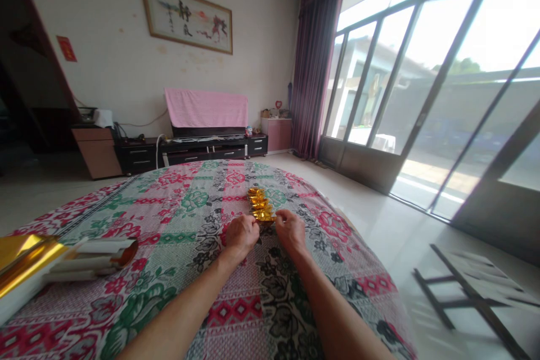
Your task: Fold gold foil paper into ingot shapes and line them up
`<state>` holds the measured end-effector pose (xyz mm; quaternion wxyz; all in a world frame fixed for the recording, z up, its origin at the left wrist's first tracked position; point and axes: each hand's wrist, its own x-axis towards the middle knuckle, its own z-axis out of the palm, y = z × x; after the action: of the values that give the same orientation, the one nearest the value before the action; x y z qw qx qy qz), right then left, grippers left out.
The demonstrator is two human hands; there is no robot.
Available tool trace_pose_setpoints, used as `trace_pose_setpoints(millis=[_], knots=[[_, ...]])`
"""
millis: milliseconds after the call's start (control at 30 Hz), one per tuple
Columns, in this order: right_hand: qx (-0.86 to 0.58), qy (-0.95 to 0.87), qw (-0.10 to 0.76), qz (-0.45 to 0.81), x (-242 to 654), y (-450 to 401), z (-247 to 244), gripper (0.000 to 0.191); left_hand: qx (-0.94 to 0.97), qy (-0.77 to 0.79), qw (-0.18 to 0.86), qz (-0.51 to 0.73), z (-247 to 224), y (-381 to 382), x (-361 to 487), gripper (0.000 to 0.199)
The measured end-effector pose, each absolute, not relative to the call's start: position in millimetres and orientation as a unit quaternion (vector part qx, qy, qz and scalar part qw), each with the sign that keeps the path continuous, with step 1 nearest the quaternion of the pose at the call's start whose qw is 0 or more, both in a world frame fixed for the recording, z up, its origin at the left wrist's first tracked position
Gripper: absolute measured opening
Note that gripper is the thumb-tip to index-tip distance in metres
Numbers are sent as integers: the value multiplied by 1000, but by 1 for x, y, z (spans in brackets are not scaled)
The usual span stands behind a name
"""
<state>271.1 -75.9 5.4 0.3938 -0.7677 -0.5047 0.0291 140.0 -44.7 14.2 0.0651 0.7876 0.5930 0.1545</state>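
Observation:
Several folded gold foil pieces (260, 201) stand in a row, one behind another, on the patterned tablecloth (177, 275). At the near end of the row, my left hand (243, 233) is closed in a pinch at the left tip of the nearest gold piece. My right hand (291, 229) pinches the right tip of that same piece. Both forearms reach in from the bottom of the view.
Gold sheets (31, 259) and pale rolled papers (90, 259) lie at the table's left. A folding stool (476, 275) stands on the floor at right. Behind the table is a dark cabinet (202, 149) with a pink cloth (206, 108) above it.

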Motion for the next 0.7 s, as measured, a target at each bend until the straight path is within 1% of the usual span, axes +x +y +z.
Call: trace_pose_setpoints(millis=[267,467,600,700], knots=[[-760,-500,413,39,271,-76,3,29,788,592,71,155,16,-46,139,33],[-745,-478,465,-26,271,-76,0,28,782,600,68,155,18,-49,132,31],[-653,-573,493,-39,250,-80,6,26,776,607,57,160,21,-54,113,32],[-575,-666,475,-16,222,-83,11,24,780,603,65,152,27,-59,91,29]])
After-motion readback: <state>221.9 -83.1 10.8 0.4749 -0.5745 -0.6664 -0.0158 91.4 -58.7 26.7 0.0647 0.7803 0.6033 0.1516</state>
